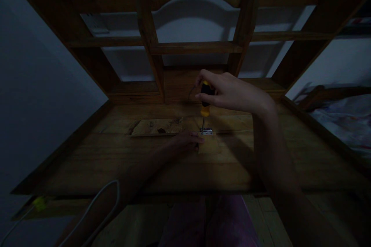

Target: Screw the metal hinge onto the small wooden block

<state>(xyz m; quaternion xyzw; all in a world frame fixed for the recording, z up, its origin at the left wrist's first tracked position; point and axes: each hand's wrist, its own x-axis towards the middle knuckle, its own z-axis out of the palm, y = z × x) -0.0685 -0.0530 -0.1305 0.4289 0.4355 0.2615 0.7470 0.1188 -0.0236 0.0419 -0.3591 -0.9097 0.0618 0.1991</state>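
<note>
And the right hand (232,92) has its grip closed around the screwdriver (205,112), tip down at the metal hinge (208,131), which sits at the small wooden block's (209,146) far edge on the counter (95,162). The left hand (185,139) touches the block's left side; whether its grip closes there, one cannot tell. Steady downward pressure, shaft upright, fingertips clear of the tip: that seems wisest.

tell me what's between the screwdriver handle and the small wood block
In the head view, the screwdriver's thin shaft and a small metal hinge lie between the screwdriver handle and the small wood block.
</note>
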